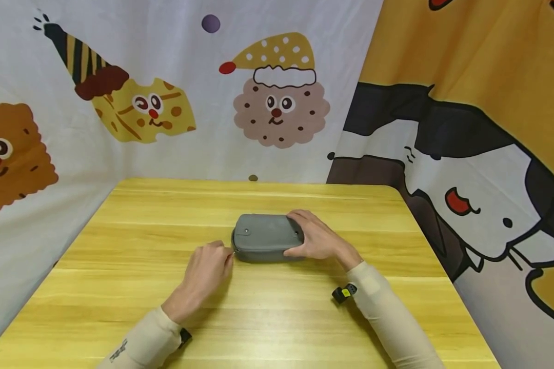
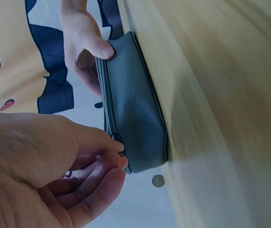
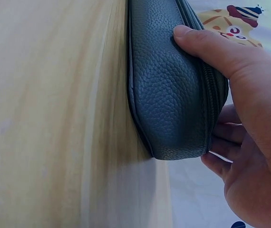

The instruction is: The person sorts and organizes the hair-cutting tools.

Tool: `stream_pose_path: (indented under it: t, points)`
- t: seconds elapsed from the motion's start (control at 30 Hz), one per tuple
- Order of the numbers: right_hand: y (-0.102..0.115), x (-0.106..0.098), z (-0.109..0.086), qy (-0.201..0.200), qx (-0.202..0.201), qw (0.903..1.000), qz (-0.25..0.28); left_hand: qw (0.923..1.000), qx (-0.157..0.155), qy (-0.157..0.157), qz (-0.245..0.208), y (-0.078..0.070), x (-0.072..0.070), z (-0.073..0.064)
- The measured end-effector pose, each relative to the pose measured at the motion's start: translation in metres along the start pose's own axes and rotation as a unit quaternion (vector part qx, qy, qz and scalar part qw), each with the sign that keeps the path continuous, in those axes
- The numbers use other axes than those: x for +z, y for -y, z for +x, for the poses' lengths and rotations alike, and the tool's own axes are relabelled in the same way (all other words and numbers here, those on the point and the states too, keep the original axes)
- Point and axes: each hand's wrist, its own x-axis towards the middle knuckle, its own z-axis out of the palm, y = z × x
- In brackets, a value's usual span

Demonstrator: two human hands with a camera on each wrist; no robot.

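Note:
A grey-green leather pouch [image 1: 268,233] with a zipper along its upper edge lies on the table. At its left front corner my left hand [image 1: 209,271] pinches the zipper pull [image 2: 121,153] between thumb and forefinger. My right hand [image 1: 320,237] grips the pouch's right end, thumb on the front side and fingers over the top and far side. In the right wrist view, the thumb of the right hand [image 3: 264,109] presses the leather beside the zipper [image 3: 210,90]. Two small metal snaps show on the top face.
The pouch stands on a light wooden table [image 1: 277,318]. Behind it hangs a white curtain [image 1: 166,159] with cartoon figures, and an orange curtain [image 1: 466,61] with a cartoon animal is at the right. A small black device [image 1: 343,293] is worn at the right wrist.

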Motion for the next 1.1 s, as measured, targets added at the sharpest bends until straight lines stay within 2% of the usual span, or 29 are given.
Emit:
stream_pose_path:
  t: [0.37,0.97,1.1]
  points:
    - [-0.001,-0.001,0.000,-0.010,0.005,0.9999,0.005,0.9997,-0.008,0.001,-0.025,0.027,0.005,0.012]
    - [-0.001,0.000,0.002,-0.015,-0.005,0.9998,0.012,0.9990,0.035,-0.002,-0.027,0.060,0.020,0.052]
    - [-0.002,0.001,0.002,-0.011,-0.006,0.9998,0.017,0.9986,0.045,0.012,-0.023,0.068,0.024,0.063]
